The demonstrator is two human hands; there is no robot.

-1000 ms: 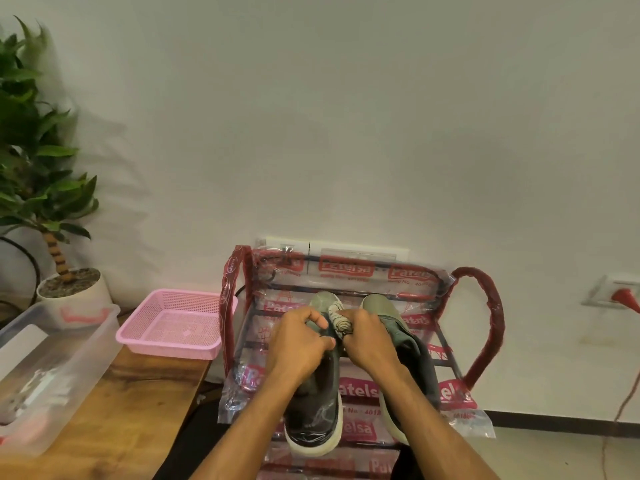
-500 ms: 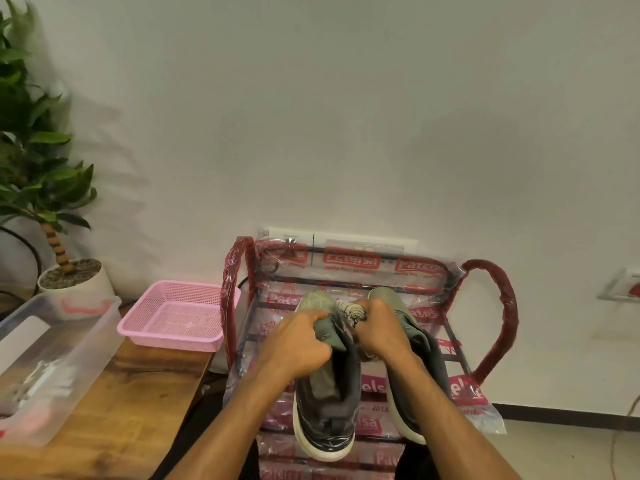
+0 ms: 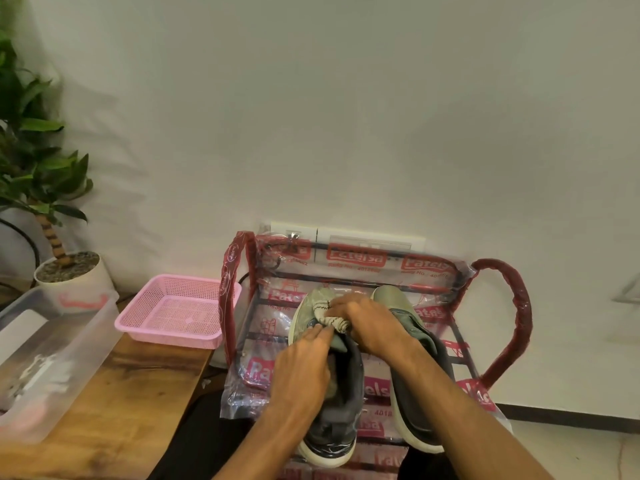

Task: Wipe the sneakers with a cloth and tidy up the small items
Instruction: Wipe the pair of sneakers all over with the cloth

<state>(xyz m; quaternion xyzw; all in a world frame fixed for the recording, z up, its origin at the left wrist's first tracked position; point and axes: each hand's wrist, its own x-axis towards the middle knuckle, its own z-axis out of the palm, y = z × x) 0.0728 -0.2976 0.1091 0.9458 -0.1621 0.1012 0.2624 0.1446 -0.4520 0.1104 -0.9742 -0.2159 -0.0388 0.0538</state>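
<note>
Two grey-green sneakers with white soles stand side by side on the top shelf of a plastic-wrapped shoe rack [image 3: 498, 271]. My right hand [image 3: 367, 323] grips a bunched pale cloth [image 3: 329, 315] and presses it onto the toe area of the left sneaker [image 3: 332, 407]. My left hand [image 3: 304, 368] lies over that sneaker's opening, its fingers holding the tongue. The right sneaker [image 3: 412, 368] stands beside my right forearm, partly hidden by it.
A pink mesh basket [image 3: 173, 310] sits on a wooden table [image 3: 114, 410] to the left of the rack. A clear plastic box [image 3: 52, 358] and a potted plant [image 3: 65, 268] stand further left. A white wall rises behind the rack.
My right hand has moved the cloth left, onto the toe of the left sneaker. My left hand has slid back over the sneaker's opening. The view has shifted slightly.
</note>
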